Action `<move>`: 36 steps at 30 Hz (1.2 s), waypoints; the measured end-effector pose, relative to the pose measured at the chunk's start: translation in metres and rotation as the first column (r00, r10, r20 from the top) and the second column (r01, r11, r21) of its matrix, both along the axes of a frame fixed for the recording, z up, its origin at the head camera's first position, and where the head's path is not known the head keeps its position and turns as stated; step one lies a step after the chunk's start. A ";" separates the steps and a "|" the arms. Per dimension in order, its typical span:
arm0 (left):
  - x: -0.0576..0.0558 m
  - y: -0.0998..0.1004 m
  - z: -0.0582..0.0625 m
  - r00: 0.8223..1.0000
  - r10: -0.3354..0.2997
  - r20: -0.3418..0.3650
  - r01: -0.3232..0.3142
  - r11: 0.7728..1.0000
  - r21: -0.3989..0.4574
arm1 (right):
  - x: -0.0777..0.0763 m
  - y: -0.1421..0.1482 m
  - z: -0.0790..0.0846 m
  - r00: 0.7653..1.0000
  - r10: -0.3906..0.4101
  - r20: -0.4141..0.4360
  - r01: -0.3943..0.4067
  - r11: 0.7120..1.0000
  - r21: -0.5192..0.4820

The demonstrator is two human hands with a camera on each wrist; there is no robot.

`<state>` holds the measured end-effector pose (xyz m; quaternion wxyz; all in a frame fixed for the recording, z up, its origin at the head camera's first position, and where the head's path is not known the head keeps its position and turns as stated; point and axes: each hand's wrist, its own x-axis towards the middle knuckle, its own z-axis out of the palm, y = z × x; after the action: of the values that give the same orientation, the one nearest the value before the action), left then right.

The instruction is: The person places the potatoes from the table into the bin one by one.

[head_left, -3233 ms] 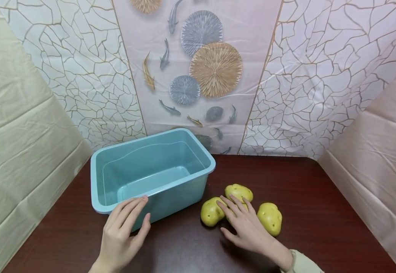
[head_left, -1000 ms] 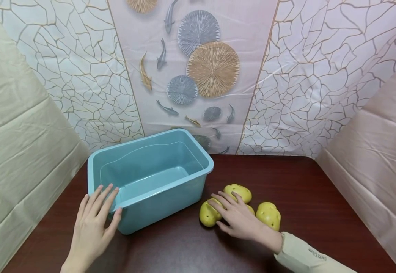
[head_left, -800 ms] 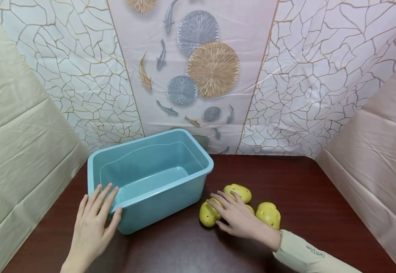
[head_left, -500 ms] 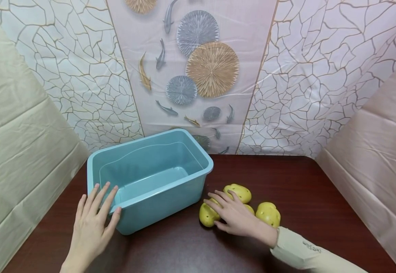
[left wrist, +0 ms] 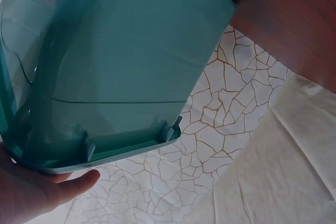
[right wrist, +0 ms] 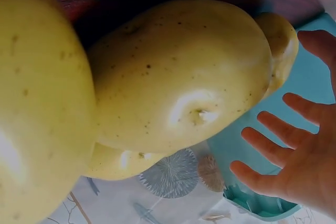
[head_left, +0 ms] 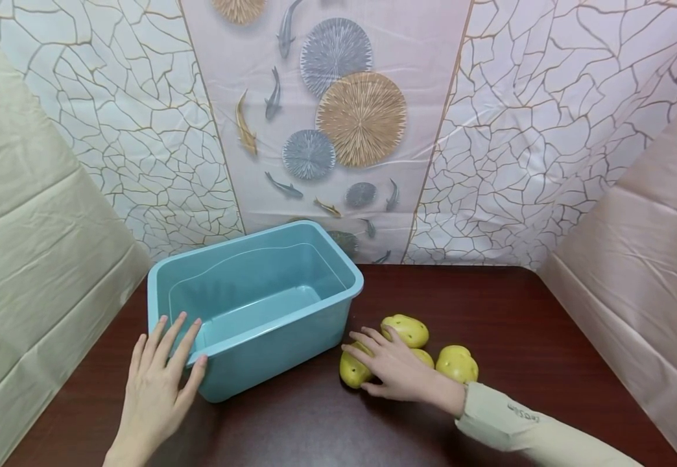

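My left hand (head_left: 154,389) lies at the near left corner of a blue plastic bin (head_left: 274,360). Its fingers extend straight over the rim, and the thumb stays along the outside; in the left wrist view the thumb sits just below the rim (left wrist: 68,169). Over a cluster of yellow potatoes spreads my right hand (head_left: 397,370), holding nothing. One potato (head_left: 353,371) is partly under its fingers, another (head_left: 411,329) lies behind, and one (head_left: 457,364) stands to the right. A further potato (head_left: 425,356) is mostly hidden. The right wrist view shows gaps between the fingers and the nearest potatoes (right wrist: 184,77).
The dark red-brown table (head_left: 297,428) bears the bin and potatoes. A patterned cloth (head_left: 338,214) hangs directly behind the bin. Pale cloth walls (head_left: 47,259) slope up on both sides.
My left hand has moved left along the bin's front to its near left corner, its fingers spreading. The right hand has shifted slightly left above the potatoes, which stay put.
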<state>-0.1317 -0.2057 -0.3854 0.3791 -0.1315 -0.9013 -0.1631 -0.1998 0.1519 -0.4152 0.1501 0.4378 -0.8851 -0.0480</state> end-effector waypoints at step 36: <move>0.001 0.000 -0.003 1.000 0.012 0.011 -0.012 1.000 0.009 | -0.010 -0.006 -0.013 0.998 0.013 0.068 -0.021 0.994 0.109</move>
<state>-0.1310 -0.2053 -0.3886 0.3757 -0.1236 -0.9034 -0.1656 -0.2103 0.1463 -0.4284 0.0963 0.4544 -0.8819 -0.0807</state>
